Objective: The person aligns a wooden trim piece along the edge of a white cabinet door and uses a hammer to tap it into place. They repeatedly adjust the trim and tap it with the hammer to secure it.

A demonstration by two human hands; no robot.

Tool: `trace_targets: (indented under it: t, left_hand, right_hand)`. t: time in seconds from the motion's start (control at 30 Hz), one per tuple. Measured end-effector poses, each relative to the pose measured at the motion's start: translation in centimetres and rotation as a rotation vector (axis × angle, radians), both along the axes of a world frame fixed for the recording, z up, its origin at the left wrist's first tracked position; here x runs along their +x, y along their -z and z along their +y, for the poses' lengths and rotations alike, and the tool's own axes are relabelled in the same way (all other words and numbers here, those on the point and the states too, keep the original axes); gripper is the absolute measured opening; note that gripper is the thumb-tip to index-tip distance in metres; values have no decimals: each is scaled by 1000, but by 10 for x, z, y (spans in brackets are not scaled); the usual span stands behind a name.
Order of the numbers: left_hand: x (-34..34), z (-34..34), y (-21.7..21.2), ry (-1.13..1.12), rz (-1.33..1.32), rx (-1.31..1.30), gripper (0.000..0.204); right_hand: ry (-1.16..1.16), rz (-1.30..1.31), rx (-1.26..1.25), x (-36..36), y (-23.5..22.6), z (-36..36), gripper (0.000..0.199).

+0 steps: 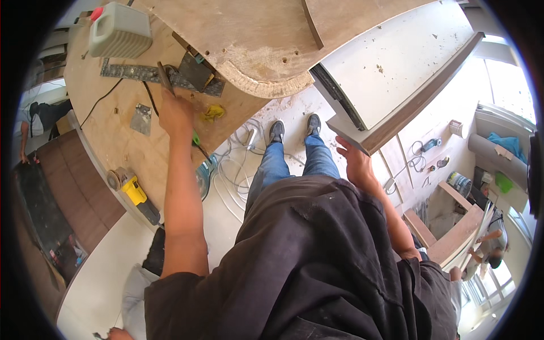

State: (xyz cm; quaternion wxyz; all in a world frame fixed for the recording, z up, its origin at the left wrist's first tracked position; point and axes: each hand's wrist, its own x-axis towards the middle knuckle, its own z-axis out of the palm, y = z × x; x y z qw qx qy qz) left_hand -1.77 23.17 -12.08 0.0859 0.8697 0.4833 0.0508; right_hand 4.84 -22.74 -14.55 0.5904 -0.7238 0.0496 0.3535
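Observation:
My left hand (175, 115) is over the plywood worktop, closed around a slim brown wooden handle (165, 77); whether a tool head is on it I cannot make out. Under the handle's far end lies a dark, stained metal strip (133, 72), with a dark flat block (195, 72) beside it. A grey metal scraper plate (141, 119) and a crumpled yellow scrap (213, 112) flank the hand. My right hand (358, 164), fingers apart, is at the near corner of a white drawer (399, 71) with a brown edge and a black slide rail (340, 97); contact is unclear.
A pale jerrycan (120, 31) with a red cap stands far left. A yellow angle grinder (135, 191) lies at the worktop's edge. Loose white cables (232, 178) cover the floor by my shoes. A curved wooden panel (249, 39) juts in ahead. Another person (492, 243) is at right.

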Motion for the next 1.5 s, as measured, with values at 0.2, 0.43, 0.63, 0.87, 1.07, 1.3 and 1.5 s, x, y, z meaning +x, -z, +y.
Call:
trace_targets:
  t: [0.2, 0.43, 0.63, 0.87, 1.07, 1.3, 1.5]
  left_hand:
    - [8, -49, -10, 447, -340, 235, 26]
    - [2, -232, 38, 961, -483, -809, 72]
    - [30, -254, 33, 860, -332, -1146, 80]
    - [15, -226, -90, 1183, -675, -1257, 78]
    - [-1, -239, -58, 958, -763, -1345, 84]
    - [0, -244, -11, 1049, -569, -1108, 84]
    - [-7, -246, 52, 749, -318, -1104, 82]
  right_hand:
    - [-149, -522, -414, 8, -64, 32, 28]
    - [-339, -847, -512, 15, -79, 38, 23]
    - [-391, -889, -546, 20, -61, 33, 23]
    - [-389, -878, -518, 23, -57, 28, 17]
    - [-387, -810, -514, 23, -73, 37, 17]
    - [-387, -837, -478, 25, -61, 33, 22]
    - [-454, -821, -484, 30, -71, 36, 23]
